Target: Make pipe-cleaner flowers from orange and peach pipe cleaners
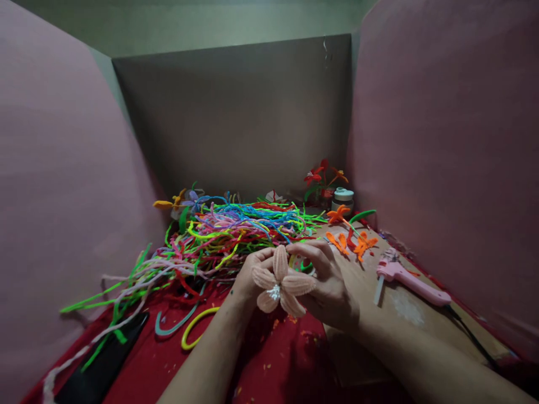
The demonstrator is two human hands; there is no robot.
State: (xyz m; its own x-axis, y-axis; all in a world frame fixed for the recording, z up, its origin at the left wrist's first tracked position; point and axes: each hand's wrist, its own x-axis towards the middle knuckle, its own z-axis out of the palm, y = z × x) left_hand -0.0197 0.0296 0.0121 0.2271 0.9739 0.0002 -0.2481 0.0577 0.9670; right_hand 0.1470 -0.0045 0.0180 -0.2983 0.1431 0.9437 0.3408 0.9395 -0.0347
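Between my hands a pale peach pipe-cleaner flower (283,283) faces the camera, its petals spread around white stamens. My left hand (248,280) is closed behind the flower, its fingertips partly hidden by the petals. My right hand (330,283) curls around a small round roll (302,264), white with green and yellow, which looks like tape. The right fingers are bent close beside the petals. The flower's stem is hidden from view.
A big heap of coloured pipe cleaners (248,221) lies beyond my hands. To the right, a pink glue gun (415,283) and orange pipe-cleaner flowers (364,244) rest on a cardboard sheet (415,325). A black flat object (105,365) lies left on the red cloth (168,365).
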